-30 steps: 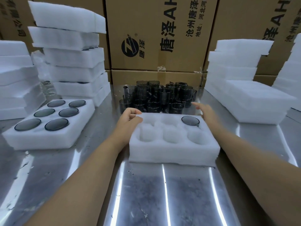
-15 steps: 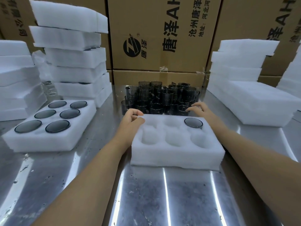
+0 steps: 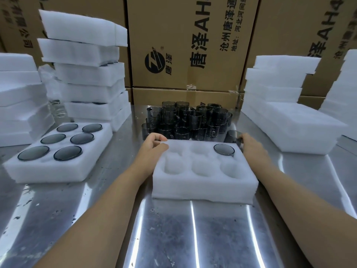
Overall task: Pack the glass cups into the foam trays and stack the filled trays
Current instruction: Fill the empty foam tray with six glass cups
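Note:
A white foam tray (image 3: 204, 185) lies in front of me on the steel table, with one smoked glass cup (image 3: 224, 149) in its far right pocket and the other pockets bare. Behind it stands a cluster of dark glass cups (image 3: 185, 120). My left hand (image 3: 152, 147) grips the tray's far left corner, thumb on top. My right hand (image 3: 251, 145) is at the tray's far right corner, fingers closed on a loose glass cup (image 3: 234, 135). To the left sits a filled foam tray (image 3: 58, 163) holding several cups.
Stacks of foam trays rise at the far left (image 3: 21, 97), back left (image 3: 87, 70), right (image 3: 286, 105) and far right edge (image 3: 347, 97). Cardboard boxes (image 3: 193, 45) wall off the back. The steel table (image 3: 173, 238) stretches toward me.
My right hand moved from beside the tray toward the cup cluster and closed on a cup at the tray's far right corner. My left hand stayed on the tray's corner.

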